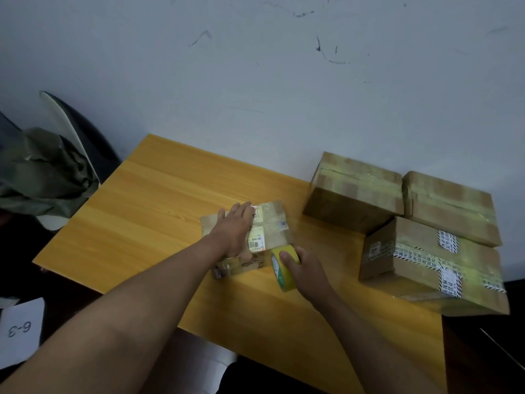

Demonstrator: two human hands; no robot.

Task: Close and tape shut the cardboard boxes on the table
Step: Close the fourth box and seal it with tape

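Head view: small box point(257, 237) sits mid-bench point(147, 194), three taped boxes point(397, 220) stacked well to its right. Your left hand point(234, 227) presses flat on its top, fingers straight. Your right hand point(302, 268) grips the yellow tape roll point(281, 267) at the box's near right corner. Cardboard looks light and stiff, likely to slide; hold it down from above.

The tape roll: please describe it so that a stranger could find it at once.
On the yellow wooden table, look beside the small flat box under the left hand. The tape roll is in the right hand, the only round, bright yellow thing among brown boxes.
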